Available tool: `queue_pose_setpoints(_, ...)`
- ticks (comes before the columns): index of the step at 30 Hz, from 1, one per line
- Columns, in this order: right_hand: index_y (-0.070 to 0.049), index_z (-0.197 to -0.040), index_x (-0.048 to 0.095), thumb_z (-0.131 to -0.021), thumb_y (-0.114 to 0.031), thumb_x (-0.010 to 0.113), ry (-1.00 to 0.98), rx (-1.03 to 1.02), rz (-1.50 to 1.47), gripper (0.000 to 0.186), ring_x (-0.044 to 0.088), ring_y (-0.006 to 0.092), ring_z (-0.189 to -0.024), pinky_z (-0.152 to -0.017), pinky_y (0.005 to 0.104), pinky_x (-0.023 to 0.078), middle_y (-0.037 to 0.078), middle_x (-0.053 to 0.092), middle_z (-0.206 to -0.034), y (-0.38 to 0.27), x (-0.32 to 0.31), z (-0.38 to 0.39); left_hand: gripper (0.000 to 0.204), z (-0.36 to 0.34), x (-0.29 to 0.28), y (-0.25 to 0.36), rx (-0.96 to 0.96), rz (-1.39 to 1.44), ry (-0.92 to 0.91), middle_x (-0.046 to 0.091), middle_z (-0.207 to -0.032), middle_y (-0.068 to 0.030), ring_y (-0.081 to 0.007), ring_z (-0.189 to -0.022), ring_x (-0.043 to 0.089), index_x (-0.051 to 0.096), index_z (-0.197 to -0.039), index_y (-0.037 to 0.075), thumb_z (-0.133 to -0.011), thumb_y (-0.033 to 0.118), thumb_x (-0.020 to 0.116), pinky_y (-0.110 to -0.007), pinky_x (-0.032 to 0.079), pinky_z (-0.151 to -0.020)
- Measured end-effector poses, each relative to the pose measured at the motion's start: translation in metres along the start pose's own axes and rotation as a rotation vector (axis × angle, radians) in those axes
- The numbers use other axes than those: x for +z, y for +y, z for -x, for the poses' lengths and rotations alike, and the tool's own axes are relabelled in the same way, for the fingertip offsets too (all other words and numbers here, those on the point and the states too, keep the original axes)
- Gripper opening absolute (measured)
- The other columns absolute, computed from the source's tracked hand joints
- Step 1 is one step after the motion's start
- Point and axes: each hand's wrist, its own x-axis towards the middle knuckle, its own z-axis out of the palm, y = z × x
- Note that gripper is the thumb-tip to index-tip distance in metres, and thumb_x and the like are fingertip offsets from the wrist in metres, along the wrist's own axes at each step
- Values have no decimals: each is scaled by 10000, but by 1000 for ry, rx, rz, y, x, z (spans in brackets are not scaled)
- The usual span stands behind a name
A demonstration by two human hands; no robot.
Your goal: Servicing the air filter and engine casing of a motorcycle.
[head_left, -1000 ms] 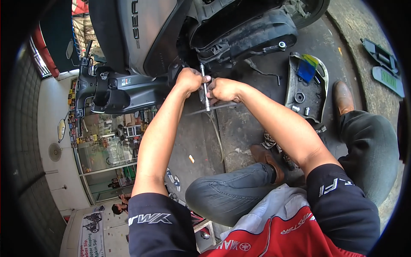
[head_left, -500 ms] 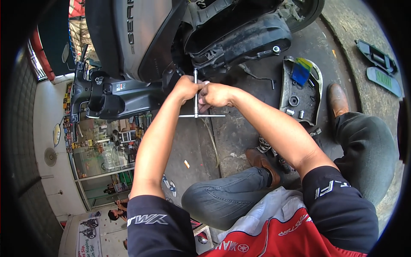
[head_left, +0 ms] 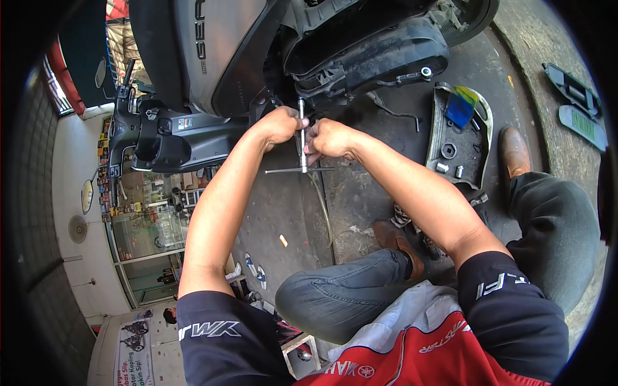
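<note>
A chrome T-handle wrench (head_left: 303, 164) stands against the underside of a dark scooter (head_left: 222, 64), beside its black engine casing (head_left: 386, 55). My left hand (head_left: 280, 127) has its fingers closed at the upper part of the wrench's shaft. Just right of the shaft and a little lower, my right hand (head_left: 328, 138) grips it with curled fingers, partly hidden by the hand itself. The crossbar sticks out below both hands, and what the far end of the wrench fits on is too small to make out.
A curved metal cover (head_left: 438, 157) holds a blue-yellow sheet (head_left: 461, 109), sockets and small parts. A thin hose (head_left: 328, 219) crosses the floor. Plastic pieces (head_left: 570, 90) lie on a concrete ledge (head_left: 528, 45). My legs, a glass display case (head_left: 145, 238) and part of a person (head_left: 169, 316) also show.
The wrench's crossbar, slanted up to the right a second ago, is now nearly horizontal, and the shaft is more upright. Both hands stay on it, the left one shifted slightly leftward.
</note>
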Motion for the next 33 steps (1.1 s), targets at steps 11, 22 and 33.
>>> queue_pose_setpoints(11,53,-992,684,-927,-12,592,89,40,66,130,702,213,-853,-779,339,577,133,708,-930,2,-9,1,264,0,5,-5,38,59,31,713,-765,-108,-176,-669,657,724,-856,-59,-900,199,754,-322,533,-692)
queue_pose_setpoints(22,57,-947,670,-928,-39,610,46,-10,-30,115,704,214,-845,-765,334,575,130,701,-891,-1,-6,6,417,20,0,-5,65,62,84,712,-857,-110,-156,-731,651,700,-954,-59,-930,356,730,-319,505,-654)
queue_pose_setpoints(33,-6,-911,667,-930,-83,683,59,42,-151,82,707,183,-775,-712,298,568,120,740,-904,5,-2,-7,295,107,156,-58,-90,1341,617,509,-841,-12,-123,-697,475,585,-1055,96,-941,336,711,-289,401,-616)
